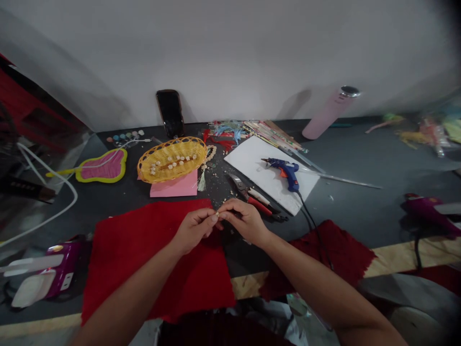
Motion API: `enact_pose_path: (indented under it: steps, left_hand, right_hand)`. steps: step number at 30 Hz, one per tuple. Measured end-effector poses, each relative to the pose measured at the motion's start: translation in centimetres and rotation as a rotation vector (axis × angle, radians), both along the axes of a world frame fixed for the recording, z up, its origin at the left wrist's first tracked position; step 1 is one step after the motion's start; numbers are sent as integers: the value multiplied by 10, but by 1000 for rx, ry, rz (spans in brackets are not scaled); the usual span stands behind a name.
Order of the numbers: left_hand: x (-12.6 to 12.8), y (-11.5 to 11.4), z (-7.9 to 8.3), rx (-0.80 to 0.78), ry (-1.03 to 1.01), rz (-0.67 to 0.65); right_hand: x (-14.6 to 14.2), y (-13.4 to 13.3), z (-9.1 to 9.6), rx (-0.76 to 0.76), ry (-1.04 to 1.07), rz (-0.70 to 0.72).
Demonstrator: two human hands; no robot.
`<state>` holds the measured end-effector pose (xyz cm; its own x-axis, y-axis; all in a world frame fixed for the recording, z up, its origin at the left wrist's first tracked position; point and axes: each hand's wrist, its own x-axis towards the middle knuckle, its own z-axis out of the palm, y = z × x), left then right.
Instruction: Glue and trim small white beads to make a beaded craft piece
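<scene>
Fingertips of both hands meet at a small pale bead [217, 214], pinched between them above the right edge of the red cloth [154, 250]. My left hand [194, 228] closes on it from the left, thumb against fingers. From the right, my right hand [247, 222] grips it with thumb and forefinger. The bead is mostly covered, so its shape cannot be made out. Beyond the hands is a yellow wicker basket [162, 170] with several similar pale beads. Pliers [240, 186] with red handles lie just past my right hand.
A blue glue gun [288, 174] rests on a white board [248, 156], its cord trailing toward me. Behind stand a phone [170, 113] and a pink bottle [329, 115]. A pink pad [173, 187] lies under the basket. A yellow-rimmed pink tray [123, 168] lies left.
</scene>
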<state>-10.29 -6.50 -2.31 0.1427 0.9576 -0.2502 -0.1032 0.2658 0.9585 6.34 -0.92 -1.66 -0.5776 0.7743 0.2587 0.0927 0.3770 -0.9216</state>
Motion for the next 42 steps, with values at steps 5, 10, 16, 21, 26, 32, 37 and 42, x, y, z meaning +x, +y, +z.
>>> enact_pose_path:
  steps: [5, 10, 16, 21, 26, 32, 37, 42]
  left_hand:
    - [-2, -1, -2, 63, 96, -31]
    - [-3, -2, 0, 124, 207, -59]
    - [-3, -3, 3, 154, 238, -53]
    - [-3, -3, 5, 189, 283, -43]
    - [-1, -3, 4, 192, 275, -13]
    - [0, -3, 2, 131, 171, 29]
    - [-1, -2, 4, 167, 222, 15]
    - [-3, -2, 6, 160, 261, -16]
  right_hand:
    - [1, 1, -1, 86, -15, -3]
    - [3, 2, 0, 130, -25, 32]
    - [6, 2, 3, 122, -44, 60]
    - [5, 1, 4, 130, -45, 47]
    - [4, -1, 3, 140, -70, 8]
    - [3, -1, 3, 146, -91, 7]
    - [3, -1, 1, 141, -82, 16]
    - [5, 2, 5, 109, -69, 24]
